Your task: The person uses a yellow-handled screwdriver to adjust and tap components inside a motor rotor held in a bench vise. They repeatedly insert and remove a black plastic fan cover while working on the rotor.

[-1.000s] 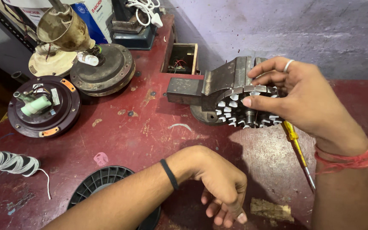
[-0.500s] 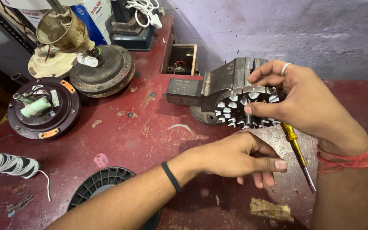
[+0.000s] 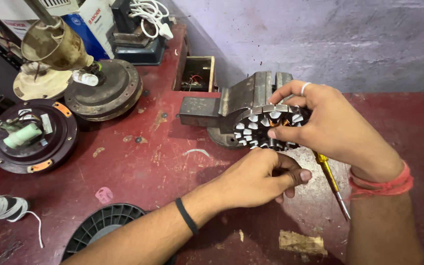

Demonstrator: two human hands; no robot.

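Seemingly, in the head view, a slotted round stator core (image 3: 267, 126) sits clamped in a grey bench vise (image 3: 241, 100) at the far middle of the red workbench (image 3: 138, 162). The right hand (image 3: 337, 128) cups the core's right side, fingers wrapped over its rim. The left hand (image 3: 258, 176) is curled just near of the core, fingertips pinched narrowly (on what, I cannot tell). A yellow-handled screwdriver (image 3: 331, 182) lies beneath the right wrist. Steadying the core firmly while the pinch works slot by slot would serve best.
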